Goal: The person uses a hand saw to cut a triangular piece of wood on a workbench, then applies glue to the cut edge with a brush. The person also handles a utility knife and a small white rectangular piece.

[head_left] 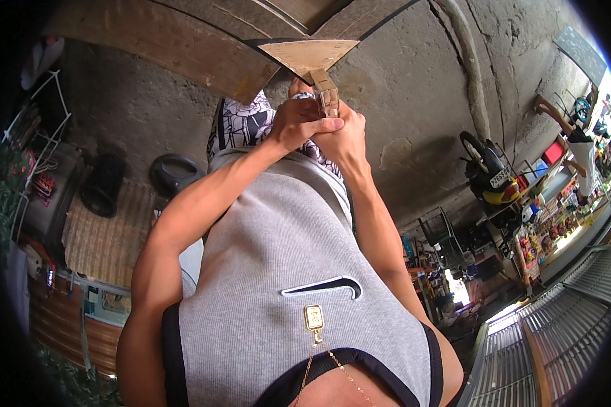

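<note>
In front of my body, my left hand (295,125) and my right hand (339,139) are closed together around a narrow tan piece (326,91), perhaps wood; exactly what it is, I cannot make out. Its upper end meets the point of a pale triangular wooden board (309,53), which has a dark edge. My left thumb lies across the front of the grip, over my right hand. My patterned shorts (244,119) and part of a foot show behind my hands.
Large brown boards (183,44) lie on cracked concrete. At left are a wire rack (37,156), black bucket (102,183) and corrugated sheet (102,244). At right are a parked motorbike (489,169), another person (580,142), cluttered shelves (550,230) and a metal shutter (563,325).
</note>
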`<state>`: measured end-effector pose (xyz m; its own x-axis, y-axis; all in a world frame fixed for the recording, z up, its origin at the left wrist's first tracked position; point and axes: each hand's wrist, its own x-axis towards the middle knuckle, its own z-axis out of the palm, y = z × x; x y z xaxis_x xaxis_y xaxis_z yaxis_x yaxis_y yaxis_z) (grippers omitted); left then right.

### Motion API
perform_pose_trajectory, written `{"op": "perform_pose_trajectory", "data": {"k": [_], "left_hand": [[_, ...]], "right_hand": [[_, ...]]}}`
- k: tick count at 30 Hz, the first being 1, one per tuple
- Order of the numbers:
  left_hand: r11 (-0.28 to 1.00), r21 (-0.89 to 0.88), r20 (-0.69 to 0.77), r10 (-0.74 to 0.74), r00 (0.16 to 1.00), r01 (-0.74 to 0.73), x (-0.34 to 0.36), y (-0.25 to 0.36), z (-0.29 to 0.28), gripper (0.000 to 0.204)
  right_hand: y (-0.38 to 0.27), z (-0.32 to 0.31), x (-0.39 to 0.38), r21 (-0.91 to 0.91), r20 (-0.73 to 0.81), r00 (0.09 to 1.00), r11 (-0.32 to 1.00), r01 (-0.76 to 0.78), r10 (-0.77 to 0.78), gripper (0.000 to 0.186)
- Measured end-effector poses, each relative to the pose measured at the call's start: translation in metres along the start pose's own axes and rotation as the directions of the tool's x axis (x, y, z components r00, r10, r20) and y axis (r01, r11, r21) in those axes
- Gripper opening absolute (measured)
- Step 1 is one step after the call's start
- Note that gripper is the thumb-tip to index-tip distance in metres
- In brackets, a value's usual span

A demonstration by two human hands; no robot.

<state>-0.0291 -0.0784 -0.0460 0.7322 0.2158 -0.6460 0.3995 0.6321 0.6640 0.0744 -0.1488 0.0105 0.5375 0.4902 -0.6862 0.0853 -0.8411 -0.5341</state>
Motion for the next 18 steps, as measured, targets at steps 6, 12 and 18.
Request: {"op": "perform_pose_trajectory", "data": {"k": [6, 12, 18], "left_hand": [[0.998, 0.056, -0.002, -0.029, 1.000, 0.029, -0.003, 0.013, -0.001, 0.046], [0.996, 0.083, 0.000, 0.041, 0.999, -0.041, -0.016, 0.028, -0.007, 0.055], [0.993, -0.009, -0.025, -0.119, 0.993, 0.119, -0.012, 0.037, -0.022, 0.048]], "right_hand": [[-0.001, 0.001, -0.004, -0.003, -0.050, 0.999, 1.000, 0.015, -0.015, 0.023], [-0.030, -0.012, -0.017, 0.184, -0.041, 0.987, 0.970, 0.157, -0.152, 0.028], [-0.041, -0.001, -0.002, 0.013, 0.046, 0.999, 1.000, 0.012, -0.013, 0.023]]}}
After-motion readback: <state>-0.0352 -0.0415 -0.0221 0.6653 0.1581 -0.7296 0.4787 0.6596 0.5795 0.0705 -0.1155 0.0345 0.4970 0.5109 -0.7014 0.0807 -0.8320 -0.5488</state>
